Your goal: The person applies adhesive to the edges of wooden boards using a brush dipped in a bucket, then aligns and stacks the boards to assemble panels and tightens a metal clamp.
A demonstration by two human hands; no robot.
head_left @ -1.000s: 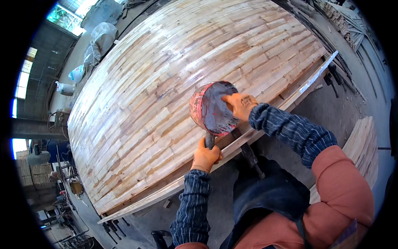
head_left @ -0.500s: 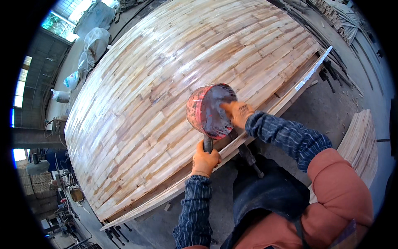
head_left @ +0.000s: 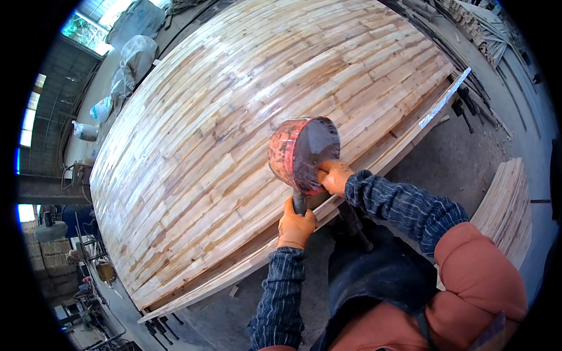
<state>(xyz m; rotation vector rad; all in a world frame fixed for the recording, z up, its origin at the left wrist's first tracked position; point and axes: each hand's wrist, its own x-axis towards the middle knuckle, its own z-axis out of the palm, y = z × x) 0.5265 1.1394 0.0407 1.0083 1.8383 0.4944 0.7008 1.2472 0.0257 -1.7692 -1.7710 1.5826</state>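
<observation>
My left hand point(head_left: 296, 227), in an orange glove, is wrapped round the dark handle point(head_left: 300, 202) of a red, stained pot point(head_left: 282, 157). The pot is tilted, its mouth turned to the right, and wet greyish stuff point(head_left: 319, 140) coats the inside. At the near right part of the rim is my right hand point(head_left: 335, 177), also gloved in orange. Its fingers are curled at the mouth of the pot; whatever they grip, if anything, is hidden. Beneath the pot spreads a broad panel of joined wooden strips point(head_left: 211, 181), shiny and wet-looking toward its far left.
A long wooden batten point(head_left: 404, 140) runs along the panel's near edge, with dark clamps point(head_left: 465, 108) at the right and more clamps point(head_left: 161, 327) at the near left. Stacked boards point(head_left: 503, 205) lie to the right. White bags point(head_left: 86, 131) stand beyond the panel's left side.
The pot and my left hand have shifted slightly right. My right hand has moved down and a little left, from inside the pot's mouth toward its near rim, its fingers more curled.
</observation>
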